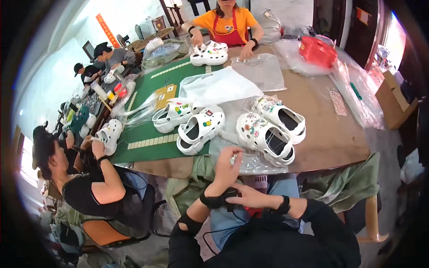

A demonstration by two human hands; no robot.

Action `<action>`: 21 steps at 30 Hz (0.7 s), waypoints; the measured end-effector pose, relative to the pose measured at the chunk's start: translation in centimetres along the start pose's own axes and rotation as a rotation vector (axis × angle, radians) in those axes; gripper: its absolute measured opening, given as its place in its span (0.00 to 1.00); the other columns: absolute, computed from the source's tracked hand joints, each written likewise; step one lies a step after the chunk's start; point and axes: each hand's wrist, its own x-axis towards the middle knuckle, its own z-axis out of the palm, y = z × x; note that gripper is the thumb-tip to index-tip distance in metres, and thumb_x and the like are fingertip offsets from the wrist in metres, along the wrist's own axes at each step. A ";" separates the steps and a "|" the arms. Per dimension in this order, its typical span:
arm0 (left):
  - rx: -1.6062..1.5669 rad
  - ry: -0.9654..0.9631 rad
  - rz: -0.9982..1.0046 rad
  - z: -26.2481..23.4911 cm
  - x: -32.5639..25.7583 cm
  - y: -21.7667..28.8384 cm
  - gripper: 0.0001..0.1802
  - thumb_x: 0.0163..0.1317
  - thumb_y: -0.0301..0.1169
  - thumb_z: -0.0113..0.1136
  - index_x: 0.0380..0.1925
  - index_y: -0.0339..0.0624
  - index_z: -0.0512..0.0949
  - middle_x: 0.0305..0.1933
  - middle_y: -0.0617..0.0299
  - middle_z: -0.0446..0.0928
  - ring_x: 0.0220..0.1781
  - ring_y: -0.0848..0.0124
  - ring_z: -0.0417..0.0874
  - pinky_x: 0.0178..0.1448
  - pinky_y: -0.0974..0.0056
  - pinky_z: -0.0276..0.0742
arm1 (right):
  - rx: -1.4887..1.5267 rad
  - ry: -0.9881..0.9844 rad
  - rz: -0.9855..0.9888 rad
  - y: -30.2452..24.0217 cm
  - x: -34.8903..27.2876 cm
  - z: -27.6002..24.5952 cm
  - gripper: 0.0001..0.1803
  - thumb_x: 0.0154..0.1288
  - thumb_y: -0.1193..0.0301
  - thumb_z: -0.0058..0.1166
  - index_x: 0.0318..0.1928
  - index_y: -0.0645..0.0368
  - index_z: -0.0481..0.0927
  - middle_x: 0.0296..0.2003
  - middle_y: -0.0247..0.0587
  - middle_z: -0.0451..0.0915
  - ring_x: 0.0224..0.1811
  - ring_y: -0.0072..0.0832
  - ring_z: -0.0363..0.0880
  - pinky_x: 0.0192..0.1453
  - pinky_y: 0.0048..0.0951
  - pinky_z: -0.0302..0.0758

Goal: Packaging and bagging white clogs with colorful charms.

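My left hand (228, 167) is raised at the table's front edge, fingers loosely curved and apart, with nothing plainly held. A black strapped device (220, 199) sits on my left wrist. Against it, my right hand (250, 196) closes its fingers on the device's side. Beyond my left hand lies a pair of white clogs (263, 134) with colourful charms, heels toward me, partly on clear plastic bags (250, 163). To their left rests a second pair of white clogs (201, 127), also decorated with charms.
A white plastic bag (219, 87) lies mid-table. Across the table, a person in an orange shirt (228, 27) touches white clogs (209, 53) and a clear bag (259, 71). At left, a seated person (98, 187) handles another white clog (109, 136). A red bag (318, 51) lies far right.
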 end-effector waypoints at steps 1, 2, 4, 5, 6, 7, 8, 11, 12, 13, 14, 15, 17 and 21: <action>0.006 -0.009 0.004 -0.5 0.4 -0.6 0.13 0.56 0.27 0.55 0.43 0.41 0.72 0.38 0.56 0.74 0.45 0.61 0.75 0.50 0.58 0.68 | 0.006 0.005 -0.008 -1.2 -0.4 -0.8 0.25 0.60 0.63 0.55 0.55 0.62 0.68 0.49 0.48 0.74 0.49 0.29 0.74 0.52 0.29 0.70; 0.234 0.085 0.114 -1.2 1.1 -0.8 0.16 0.54 0.28 0.57 0.44 0.41 0.72 0.41 0.55 0.73 0.48 0.59 0.73 0.53 0.55 0.65 | -0.287 -0.031 -0.191 -2.1 -0.8 -2.1 0.23 0.61 0.63 0.54 0.54 0.59 0.70 0.51 0.51 0.72 0.50 0.35 0.73 0.54 0.32 0.70; 0.542 0.137 0.142 -2.8 2.0 -3.0 0.26 0.48 0.32 0.62 0.51 0.43 0.70 0.53 0.50 0.67 0.58 0.54 0.65 0.61 0.47 0.56 | -0.717 -0.042 -0.441 -4.8 -1.1 -5.0 0.20 0.61 0.62 0.52 0.53 0.53 0.72 0.54 0.57 0.68 0.53 0.46 0.71 0.56 0.39 0.68; 0.547 0.128 0.149 -3.6 2.6 -3.4 0.26 0.48 0.32 0.62 0.51 0.43 0.70 0.53 0.50 0.67 0.58 0.54 0.65 0.61 0.47 0.56 | -0.850 -0.024 -0.510 -6.6 -0.9 -6.8 0.19 0.60 0.62 0.51 0.53 0.49 0.73 0.56 0.60 0.66 0.54 0.51 0.70 0.57 0.44 0.67; 0.751 0.175 0.119 -4.3 3.0 -3.8 0.31 0.48 0.34 0.63 0.54 0.43 0.67 0.56 0.48 0.65 0.61 0.53 0.63 0.62 0.46 0.55 | -1.001 0.053 -0.531 -8.6 -0.4 -8.4 0.18 0.60 0.62 0.52 0.51 0.48 0.75 0.58 0.60 0.64 0.56 0.52 0.68 0.58 0.45 0.65; 0.944 0.219 0.090 -4.7 3.6 -4.3 0.35 0.47 0.36 0.65 0.57 0.43 0.65 0.58 0.47 0.63 0.63 0.52 0.60 0.63 0.45 0.53 | -1.155 0.138 -0.536 -10.2 0.3 -10.2 0.17 0.59 0.61 0.52 0.49 0.47 0.77 0.59 0.61 0.62 0.58 0.53 0.66 0.59 0.47 0.64; 1.014 0.187 -0.058 -5.3 4.1 -4.4 0.42 0.45 0.40 0.66 0.61 0.42 0.60 0.60 0.45 0.60 0.66 0.52 0.56 0.65 0.44 0.50 | -1.262 0.166 -0.519 -11.9 1.5 -11.9 0.17 0.57 0.60 0.53 0.48 0.45 0.78 0.61 0.60 0.59 0.60 0.53 0.62 0.61 0.49 0.62; 1.127 0.180 -0.081 -6.3 4.6 -6.1 0.44 0.45 0.41 0.67 0.62 0.43 0.59 0.60 0.46 0.61 0.66 0.53 0.55 0.66 0.44 0.49 | -1.433 0.162 -0.322 -13.3 6.9 -16.7 0.15 0.55 0.59 0.54 0.45 0.40 0.81 0.65 0.58 0.53 0.67 0.54 0.52 0.64 0.54 0.54; 1.140 0.200 -0.083 -6.4 4.8 -6.7 0.40 0.44 0.41 0.66 0.59 0.42 0.64 0.54 0.49 0.67 0.64 0.54 0.58 0.65 0.45 0.49 | -1.451 0.112 -0.210 -13.1 9.3 -18.0 0.15 0.56 0.59 0.53 0.45 0.39 0.81 0.66 0.56 0.50 0.68 0.55 0.49 0.65 0.55 0.52; 1.139 0.196 -0.081 -6.4 4.8 -7.1 0.40 0.44 0.41 0.66 0.59 0.42 0.64 0.54 0.49 0.67 0.64 0.54 0.58 0.65 0.45 0.49 | -1.466 0.062 -0.096 -12.7 11.4 -19.0 0.16 0.56 0.59 0.52 0.46 0.37 0.81 0.68 0.54 0.48 0.69 0.56 0.45 0.66 0.57 0.50; 1.169 0.162 -0.082 -7.0 4.5 -7.4 0.34 0.45 0.40 0.65 0.53 0.42 0.68 0.50 0.53 0.70 0.61 0.55 0.61 0.65 0.46 0.49 | -1.459 0.053 -0.104 -12.1 13.6 -19.2 0.16 0.56 0.59 0.52 0.46 0.37 0.81 0.68 0.54 0.48 0.69 0.56 0.45 0.66 0.57 0.50; 1.174 0.130 -0.077 -7.3 4.6 -8.1 0.28 0.46 0.39 0.64 0.48 0.41 0.72 0.45 0.56 0.73 0.59 0.57 0.64 0.64 0.47 0.50 | -1.607 0.050 -0.075 -11.6 15.5 -19.3 0.17 0.56 0.60 0.51 0.47 0.39 0.80 0.67 0.53 0.51 0.68 0.52 0.49 0.65 0.58 0.51; 1.203 0.211 0.018 -7.5 4.9 -8.8 0.15 0.48 0.38 0.62 0.35 0.43 0.74 0.36 0.61 0.73 0.50 0.61 0.69 0.61 0.50 0.53 | -1.752 0.043 -0.046 -10.2 19.5 -20.7 0.18 0.56 0.60 0.50 0.49 0.42 0.79 0.66 0.51 0.54 0.67 0.49 0.53 0.65 0.59 0.52; 1.170 0.162 0.021 -7.4 5.0 -9.1 0.11 0.49 0.37 0.61 0.28 0.46 0.71 0.30 0.63 0.68 0.41 0.64 0.70 0.55 0.53 0.56 | -1.470 0.202 -0.179 -11.3 23.9 -23.3 0.19 0.52 0.73 0.49 0.47 0.55 0.77 0.45 0.47 0.78 0.50 0.41 0.75 0.52 0.47 0.69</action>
